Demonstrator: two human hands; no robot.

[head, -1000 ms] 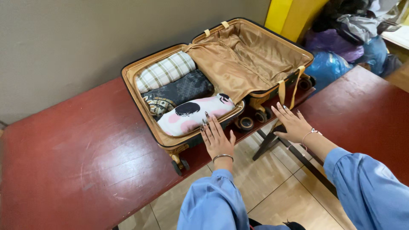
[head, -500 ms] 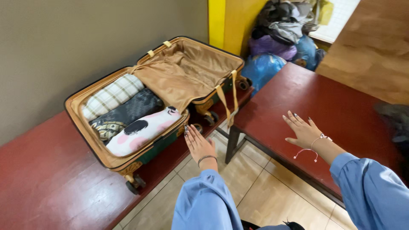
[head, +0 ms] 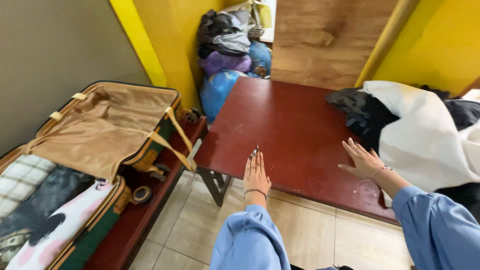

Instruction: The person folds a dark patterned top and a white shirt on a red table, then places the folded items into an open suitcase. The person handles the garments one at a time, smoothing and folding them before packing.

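My left hand [head: 256,173] hovers flat, fingers together and empty, over the near edge of a dark red table [head: 295,130]. My right hand [head: 364,160] is spread open above the same table, close to a heap of clothes [head: 425,130], white fabric over black. It holds nothing and I cannot tell whether it touches the heap. An open suitcase [head: 107,122] with tan lining lies at the left on a red bench [head: 131,225]. Rolled clothes [head: 45,220] fill its lower half: plaid, dark patterned, pink and white with black spots. Both my sleeves are blue.
Stuffed bags [head: 227,60] in blue, purple and grey are piled in the yellow corner behind the table. A wooden panel [head: 325,40] stands behind the table. A tiled floor gap [head: 200,225] separates bench and table. A tape roll [head: 142,194] lies by the suitcase wheels.
My view has swung right, away from the suitcase toward the second table. Both hands moved right with it, the left leaving the suitcase edge, the right nearing the clothes heap.
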